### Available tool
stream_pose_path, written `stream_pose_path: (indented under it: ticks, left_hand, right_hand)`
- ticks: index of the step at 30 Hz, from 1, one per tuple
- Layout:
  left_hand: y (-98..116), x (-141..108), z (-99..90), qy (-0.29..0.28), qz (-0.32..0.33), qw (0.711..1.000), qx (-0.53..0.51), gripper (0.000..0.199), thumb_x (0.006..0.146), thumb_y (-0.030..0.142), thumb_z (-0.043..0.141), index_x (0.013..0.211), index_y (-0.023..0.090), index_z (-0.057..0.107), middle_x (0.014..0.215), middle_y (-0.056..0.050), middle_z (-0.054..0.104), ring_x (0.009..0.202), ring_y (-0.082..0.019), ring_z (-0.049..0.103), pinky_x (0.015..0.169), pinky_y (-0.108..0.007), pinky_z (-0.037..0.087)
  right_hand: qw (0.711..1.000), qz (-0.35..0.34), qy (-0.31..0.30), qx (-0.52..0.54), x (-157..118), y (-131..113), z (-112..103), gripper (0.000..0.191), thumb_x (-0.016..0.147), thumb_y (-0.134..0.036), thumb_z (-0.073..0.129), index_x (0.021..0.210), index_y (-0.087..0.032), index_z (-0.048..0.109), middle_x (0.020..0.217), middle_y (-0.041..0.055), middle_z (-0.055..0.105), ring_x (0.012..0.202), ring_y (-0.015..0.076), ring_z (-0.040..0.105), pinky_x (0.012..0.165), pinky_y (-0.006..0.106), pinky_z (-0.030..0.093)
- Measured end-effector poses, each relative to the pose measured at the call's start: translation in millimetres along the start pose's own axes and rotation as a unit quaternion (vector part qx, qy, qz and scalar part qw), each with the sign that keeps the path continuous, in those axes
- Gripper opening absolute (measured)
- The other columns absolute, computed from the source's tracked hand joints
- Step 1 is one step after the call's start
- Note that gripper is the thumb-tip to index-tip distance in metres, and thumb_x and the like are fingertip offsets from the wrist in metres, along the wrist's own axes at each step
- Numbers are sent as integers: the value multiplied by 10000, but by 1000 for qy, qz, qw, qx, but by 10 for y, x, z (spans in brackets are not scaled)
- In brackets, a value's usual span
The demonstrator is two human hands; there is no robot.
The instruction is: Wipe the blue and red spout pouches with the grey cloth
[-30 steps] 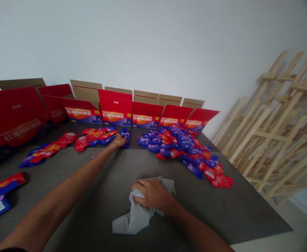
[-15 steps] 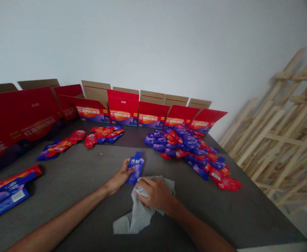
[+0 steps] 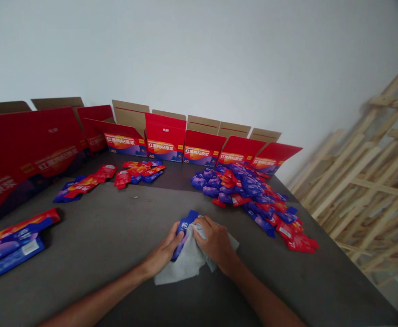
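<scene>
A blue pouch with white lettering is gripped along its left side by my left hand, thumb on its front. My right hand is closed around a grey cloth, pressing it against the pouch's right side. The cloth covers part of the pouch and drapes down over the table. Beyond my hands, to the right, lies a large heap of red and blue pouches.
Open red cartons line the back of the dark table. Smaller groups of pouches lie in front of them. Flattened blue-and-red packaging is at the left. Wooden easel-like frames lean at the right.
My right hand has brought the cloth up onto the pouch, now partly covered. The pouch has moved slightly right and towards me and is tilted more. The view has shifted slightly.
</scene>
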State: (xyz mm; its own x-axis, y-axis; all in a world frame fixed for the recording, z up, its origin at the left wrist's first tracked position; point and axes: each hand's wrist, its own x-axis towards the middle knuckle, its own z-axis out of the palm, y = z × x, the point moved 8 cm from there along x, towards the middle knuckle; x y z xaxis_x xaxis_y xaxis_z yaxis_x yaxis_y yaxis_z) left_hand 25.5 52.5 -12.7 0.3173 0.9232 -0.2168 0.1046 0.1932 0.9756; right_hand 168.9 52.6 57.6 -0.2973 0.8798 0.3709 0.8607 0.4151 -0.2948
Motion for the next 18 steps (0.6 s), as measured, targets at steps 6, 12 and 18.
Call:
stream_pose_path:
  ticks: [6, 12, 18]
  left_hand:
    - [153, 10, 3, -10, 62, 997, -49, 563, 929, 533, 455, 1409, 259, 343, 1450, -60, 504, 1368, -245, 423, 1179, -371, 232]
    - [82, 71, -30, 1, 65, 995, -71, 569, 930, 514, 465, 1429, 270, 339, 1440, -47, 515, 1379, -247, 407, 1182, -384, 230]
    - [-28, 30, 10, -22, 21, 998, -47, 703, 880, 621, 470, 1483, 281, 349, 1589, -22, 329, 1501, -263, 161, 1225, -411, 80]
  right_hand:
    - [990, -107, -93, -9, -87, -219, 147, 215, 924, -303, 594, 1125, -232, 607, 1068, 46, 672, 881, 182, 656, 721, 255, 461]
    - [976, -158, -150, -22, -177, -361, 225, 246, 894, -319, 638, 1126, -247, 600, 1060, 23, 675, 881, 193, 657, 726, 269, 444]
    - [996, -55, -62, -21, -25, -138, 25, 176, 936, -264, 578, 1106, -228, 608, 1061, 48, 667, 890, 178, 665, 721, 251, 481]
